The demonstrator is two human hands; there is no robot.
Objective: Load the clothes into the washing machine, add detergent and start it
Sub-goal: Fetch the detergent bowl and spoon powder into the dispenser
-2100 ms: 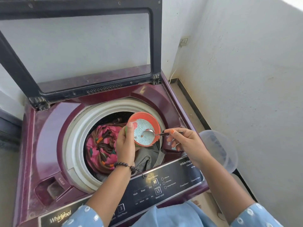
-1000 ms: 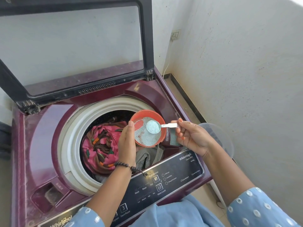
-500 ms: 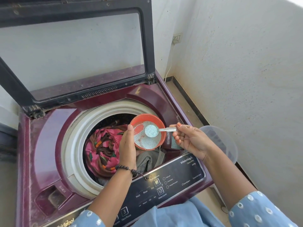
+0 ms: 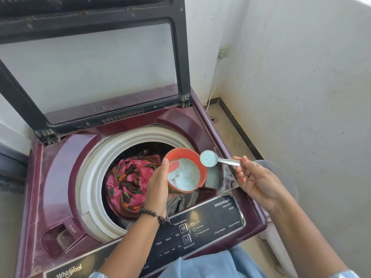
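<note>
Nearest, at the bottom edge, two forearms in light blue sleeves reach over the black control panel of the maroon washing machine. The left hand, with a beaded bracelet at its wrist, is wrapped around the near-left side of an orange bowl, thumb on the rim, holding it tilted above the right part of the open drum. The bowl holds pale blue detergent powder. To the right, well apart from the left hand, the right hand pinches the handle of a metal spoon; the spoon's round head, heaped with the same powder, hangs just past the far-right rim of the bowl, above the machine's small side compartment, which already holds some powder. In the drum, left of the bowl, lies a pink patterned cloth, with a grey garment below the bowl. Farther back, the lid stands open against the white wall.
</note>
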